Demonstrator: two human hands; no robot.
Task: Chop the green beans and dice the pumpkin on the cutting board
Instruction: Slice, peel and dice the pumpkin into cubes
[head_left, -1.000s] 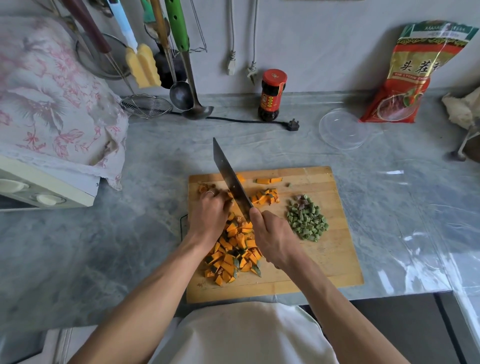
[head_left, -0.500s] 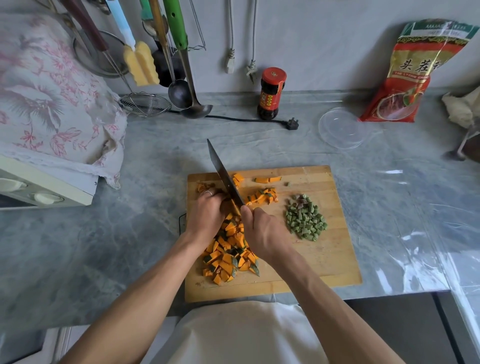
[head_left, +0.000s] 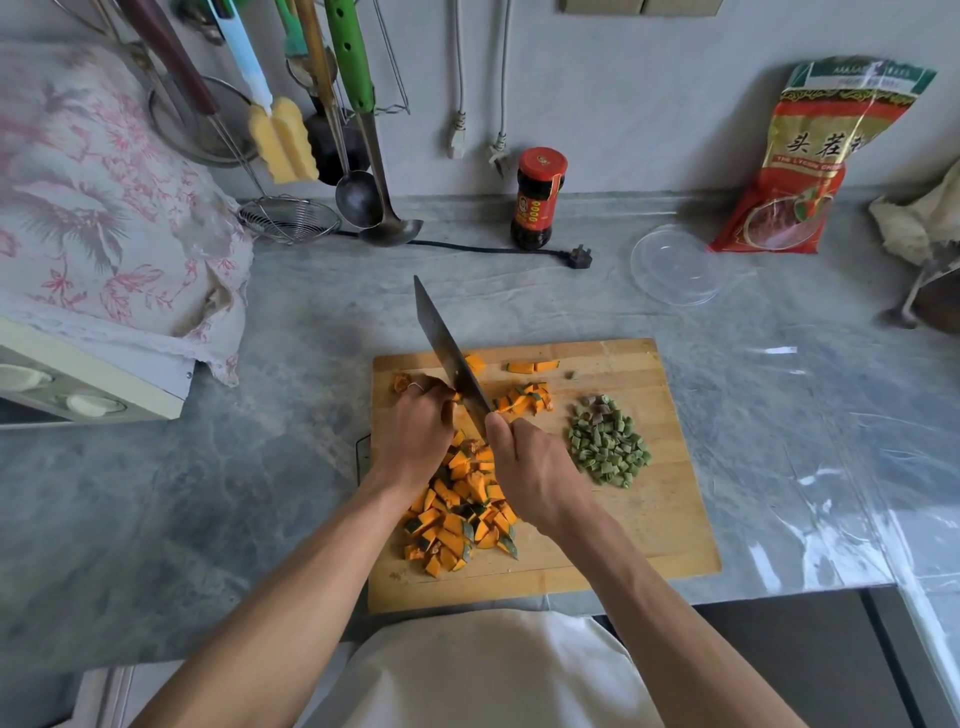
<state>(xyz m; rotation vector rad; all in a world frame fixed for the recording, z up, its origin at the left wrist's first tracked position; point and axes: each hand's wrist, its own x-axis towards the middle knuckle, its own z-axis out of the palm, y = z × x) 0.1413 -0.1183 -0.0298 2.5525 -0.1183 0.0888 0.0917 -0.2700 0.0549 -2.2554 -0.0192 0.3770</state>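
The fingers (head_left: 431, 395) of the left hand (head_left: 415, 431) are curled down over a piece of pumpkin (head_left: 401, 383) near the far left corner of the cutting board (head_left: 670, 519), holding it against the wood; a ring sits on one finger. Just beside them the knife (head_left: 449, 345) stands on edge, its blade slanting from the far edge of the board back toward the person, tip raised over the tabletop (head_left: 208, 519). The right hand (head_left: 535, 473) grips the knife handle, fingers wrapped round it and thumb along the top. Under and between both hands lies a heap of diced pumpkin (head_left: 457, 519), reaching toward the near edge of the board. A smaller cluster of cubes (head_left: 524, 399) lies right of the blade, with a few loose pieces (head_left: 532, 367) by the far edge. Further right, near the middle of the board, sits the pile of chopped green beans (head_left: 608, 441). Along the back edge of the tabletop stand a red-lidded jar (head_left: 537, 200), a clear plastic lid (head_left: 675, 265) and a red bag (head_left: 810, 166).
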